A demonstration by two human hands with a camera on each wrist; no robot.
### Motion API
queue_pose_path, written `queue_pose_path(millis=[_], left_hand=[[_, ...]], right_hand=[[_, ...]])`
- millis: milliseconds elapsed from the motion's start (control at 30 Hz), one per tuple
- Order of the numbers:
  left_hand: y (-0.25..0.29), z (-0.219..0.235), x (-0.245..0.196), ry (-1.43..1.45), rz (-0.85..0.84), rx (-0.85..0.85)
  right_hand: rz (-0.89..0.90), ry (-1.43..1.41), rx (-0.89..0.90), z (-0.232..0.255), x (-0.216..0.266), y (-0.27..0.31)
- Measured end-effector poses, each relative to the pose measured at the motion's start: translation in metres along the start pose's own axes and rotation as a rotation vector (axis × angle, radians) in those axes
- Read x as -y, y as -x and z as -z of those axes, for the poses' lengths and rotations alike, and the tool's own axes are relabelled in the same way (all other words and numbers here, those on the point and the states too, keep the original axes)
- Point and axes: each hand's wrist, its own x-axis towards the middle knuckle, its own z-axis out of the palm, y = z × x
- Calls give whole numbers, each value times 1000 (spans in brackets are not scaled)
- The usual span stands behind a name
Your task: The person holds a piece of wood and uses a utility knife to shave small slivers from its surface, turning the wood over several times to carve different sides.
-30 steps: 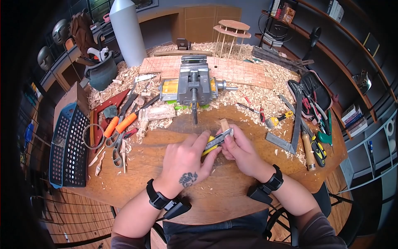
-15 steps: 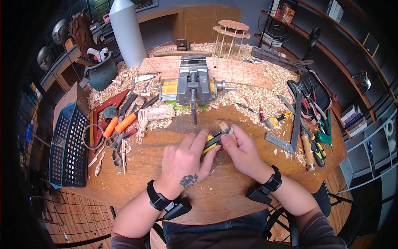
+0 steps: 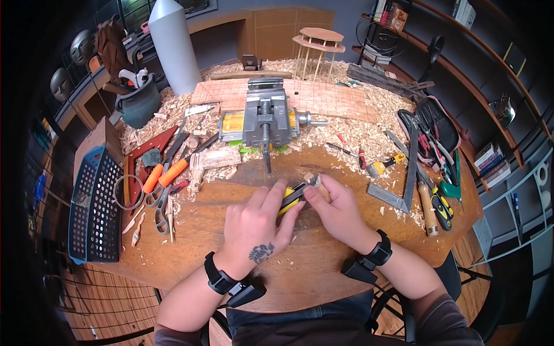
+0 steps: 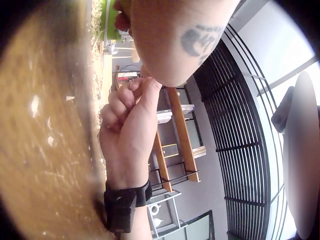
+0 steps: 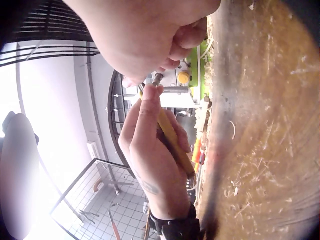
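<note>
My left hand [image 3: 254,222] grips a yellow and black utility knife [image 3: 290,200] over the middle of the wooden table. The knife's body [image 5: 172,142] also shows along the left palm in the right wrist view. My right hand [image 3: 339,212] pinches a small piece of wood [image 3: 310,176], whose end sticks out past the fingertips. The right thumb lies at the knife's front end, close against the wood. The blade itself is mostly hidden by the thumb and fingers. In the left wrist view the right hand [image 4: 127,132] has its fingers curled in.
A metal vise [image 3: 266,118] stands beyond the hands among wood shavings. To the left are orange-handled tools [image 3: 173,172], scissors [image 3: 163,216] and a blue perforated basket [image 3: 95,205]. A metal square [image 3: 389,198], a wooden-handled tool [image 3: 429,210] and a pliers case [image 3: 435,127] lie right.
The piece of wood has tipped, so less of it shows above the fingers. The knife's front end has drawn slightly left, with the right thumb following. Both hands keep their holds.
</note>
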Motion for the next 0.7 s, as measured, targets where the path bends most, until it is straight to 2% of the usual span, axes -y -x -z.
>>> queue_pose_path(millis=[300, 333, 433, 500, 567, 700], left_hand=[[0, -2, 1, 40, 30, -31], [0, -2, 3, 39, 32, -31], [0, -1, 3, 34, 24, -5], [-1, 4, -2, 29, 97, 97], [0, 3, -1, 40, 96, 99], [0, 3, 0, 51, 92, 108]], right_hand=[[9, -70, 48, 2, -8, -1], [-21, -159, 81, 1, -9, -1], [-58, -279, 129, 0, -8, 0], [-67, -309, 145, -1, -8, 1], [-57, -375, 180, -1, -11, 1], [-50, -331, 182, -1, -13, 1]])
